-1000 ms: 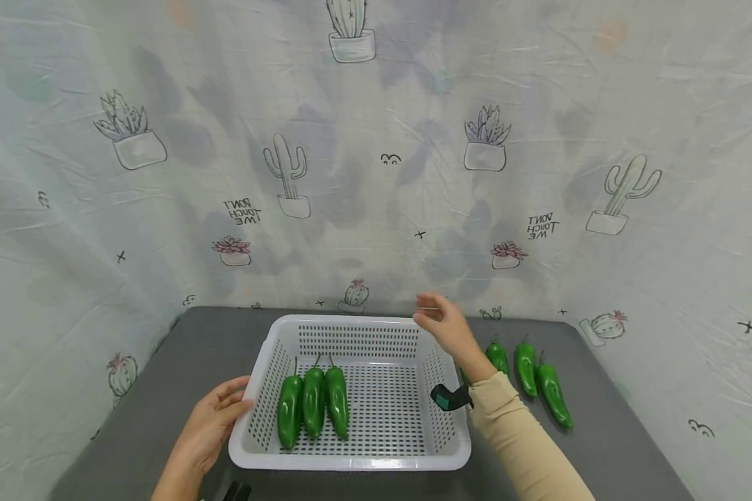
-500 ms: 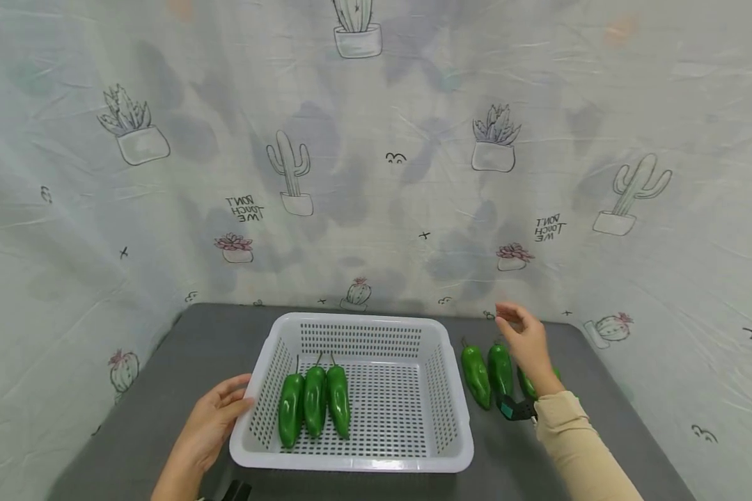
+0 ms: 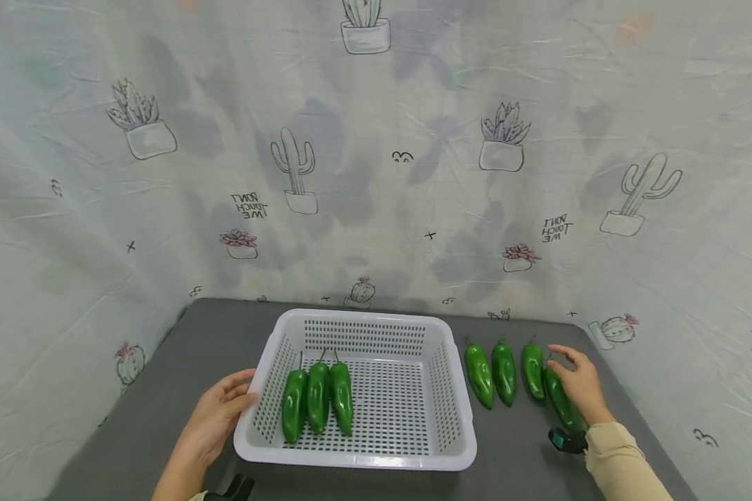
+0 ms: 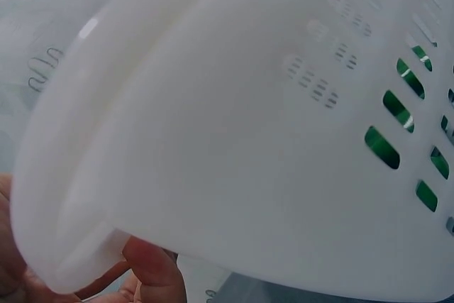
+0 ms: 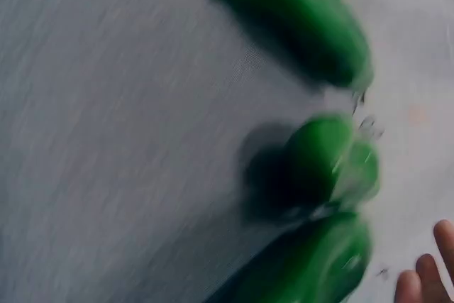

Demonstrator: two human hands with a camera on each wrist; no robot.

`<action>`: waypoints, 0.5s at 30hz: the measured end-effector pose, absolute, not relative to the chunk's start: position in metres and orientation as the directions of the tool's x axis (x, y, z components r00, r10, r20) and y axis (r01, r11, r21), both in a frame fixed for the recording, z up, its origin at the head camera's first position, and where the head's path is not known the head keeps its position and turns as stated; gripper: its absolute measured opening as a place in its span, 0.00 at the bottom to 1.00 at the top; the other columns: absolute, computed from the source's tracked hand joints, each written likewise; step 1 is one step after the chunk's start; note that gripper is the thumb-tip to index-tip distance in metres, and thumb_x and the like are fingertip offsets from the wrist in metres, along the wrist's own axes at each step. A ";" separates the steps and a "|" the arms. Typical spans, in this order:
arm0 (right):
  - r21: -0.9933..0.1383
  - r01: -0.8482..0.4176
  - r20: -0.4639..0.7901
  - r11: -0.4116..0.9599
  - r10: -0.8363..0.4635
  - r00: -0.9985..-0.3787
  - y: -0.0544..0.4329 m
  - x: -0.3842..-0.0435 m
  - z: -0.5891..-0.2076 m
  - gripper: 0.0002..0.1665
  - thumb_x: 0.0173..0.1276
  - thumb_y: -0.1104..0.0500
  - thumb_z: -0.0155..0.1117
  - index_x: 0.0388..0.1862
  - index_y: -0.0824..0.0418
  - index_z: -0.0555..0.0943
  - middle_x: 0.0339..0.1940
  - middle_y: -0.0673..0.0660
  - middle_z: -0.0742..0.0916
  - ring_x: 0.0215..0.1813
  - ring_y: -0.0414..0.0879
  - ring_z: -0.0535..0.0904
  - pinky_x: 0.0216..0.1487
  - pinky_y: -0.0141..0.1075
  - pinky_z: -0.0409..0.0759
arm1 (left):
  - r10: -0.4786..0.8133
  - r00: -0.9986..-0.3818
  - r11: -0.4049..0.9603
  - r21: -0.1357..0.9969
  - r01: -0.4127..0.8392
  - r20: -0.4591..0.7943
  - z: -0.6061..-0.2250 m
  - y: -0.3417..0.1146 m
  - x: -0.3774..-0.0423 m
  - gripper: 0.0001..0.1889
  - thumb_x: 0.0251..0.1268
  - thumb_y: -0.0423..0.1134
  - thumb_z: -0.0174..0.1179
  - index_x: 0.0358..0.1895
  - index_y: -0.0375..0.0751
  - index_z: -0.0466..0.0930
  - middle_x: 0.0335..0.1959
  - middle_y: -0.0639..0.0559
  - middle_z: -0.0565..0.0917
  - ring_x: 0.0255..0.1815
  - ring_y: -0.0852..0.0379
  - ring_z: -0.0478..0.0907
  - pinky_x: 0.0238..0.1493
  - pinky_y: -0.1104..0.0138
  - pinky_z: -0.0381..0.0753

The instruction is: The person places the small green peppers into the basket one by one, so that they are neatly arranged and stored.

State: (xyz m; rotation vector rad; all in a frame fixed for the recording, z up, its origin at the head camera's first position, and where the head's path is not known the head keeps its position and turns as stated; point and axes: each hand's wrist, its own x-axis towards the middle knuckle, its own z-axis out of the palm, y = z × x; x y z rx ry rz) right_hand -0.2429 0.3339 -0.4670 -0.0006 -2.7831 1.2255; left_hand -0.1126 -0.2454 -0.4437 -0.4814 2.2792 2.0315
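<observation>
My left hand (image 3: pixel 216 417) holds the left rim of a white perforated plastic basket (image 3: pixel 357 460). In the left wrist view its fingers (image 4: pixel 152 267) curl at the basket's edge. Three green chili peppers (image 3: pixel 318 398) lie side by side in the left part of the basket, stems pointing away. Over the rightmost pepper (image 3: pixel 558 396) on the table hovers my right hand (image 3: pixel 578 384), fingers loosely bent and apart from each other; whether they touch it is unclear. In the right wrist view the fingertips (image 5: pixel 428 278) are at lower right, to the side of blurred peppers (image 5: pixel 319 161).
More green peppers (image 3: pixel 504 374) lie in a row on the dark grey table (image 3: pixel 507 459), right of the basket. A pale curtain (image 3: pixel 376 174) printed with cacti hangs behind the table and at both sides.
My right hand has moved right, from above the basket's far right corner across the row to the rightmost pepper. The left hand stays at the basket rim.
</observation>
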 end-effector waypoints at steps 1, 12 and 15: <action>-0.732 -0.025 0.061 0.681 0.029 -0.998 0.338 -0.242 -0.469 0.28 0.74 0.55 0.52 0.67 0.69 0.65 0.68 0.76 0.61 0.68 0.73 0.54 0.59 0.65 0.60 | -0.199 -0.950 0.088 0.961 -0.262 -0.241 -0.444 -0.245 -0.113 0.29 0.67 0.32 0.56 0.69 0.32 0.57 0.48 0.45 0.77 0.42 0.59 0.79 0.41 0.64 0.79; -0.692 0.034 -0.093 0.721 -0.042 -0.995 0.364 -0.237 -0.496 0.33 0.71 0.51 0.56 0.69 0.68 0.64 0.69 0.78 0.61 0.67 0.75 0.57 0.60 0.63 0.63 | -0.203 -0.949 0.089 0.961 -0.263 -0.241 -0.444 -0.244 -0.113 0.29 0.67 0.32 0.55 0.69 0.31 0.57 0.47 0.44 0.77 0.44 0.56 0.78 0.41 0.63 0.79; -0.681 0.024 -0.097 0.732 -0.057 -0.994 0.364 -0.238 -0.497 0.33 0.71 0.50 0.56 0.69 0.67 0.65 0.69 0.78 0.61 0.66 0.75 0.59 0.58 0.64 0.64 | -0.203 -0.949 0.091 0.961 -0.263 -0.241 -0.443 -0.244 -0.113 0.29 0.67 0.32 0.55 0.69 0.31 0.57 0.47 0.44 0.77 0.44 0.56 0.78 0.41 0.63 0.79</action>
